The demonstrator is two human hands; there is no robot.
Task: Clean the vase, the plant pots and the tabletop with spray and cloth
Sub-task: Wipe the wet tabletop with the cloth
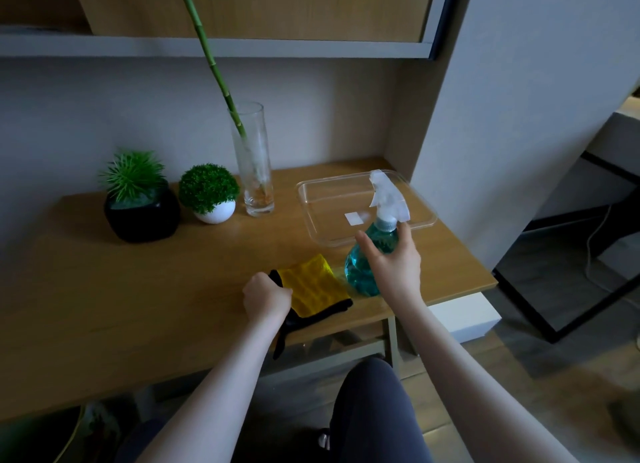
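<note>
At the near edge of the table (104, 324), the left hand (266, 298) is seen curled into a fist on the corner of the yellow cloth (311, 286), whose black underside hangs over that edge. Just right of the cloth, the right hand (391, 265) is wrapped round the blue spray bottle (360, 272), with thumb and fingers spread on its shoulder below the white trigger head (388, 196); the bottle's base is seen close to the front right part of the table. A broad stretch of bare wood is left open to the left of the cloth, between the front edge and the pots. Behind the bottle, a clear tray (311, 199) is set near the right edge, with 1 white label (353, 218) seen on its floor and nothing else made out in it. Farther back, 3 vessels are lined up near the wall: a black pot (142, 216) with a spiky plant, a white pot (214, 215) with a round leafy plant just beside it, and a tall glass vase (254, 171) in which 1 green stalk (207, 50) is leaned toward the upper left. Above them, the underside of a shelf (311, 48) is seen.
</note>
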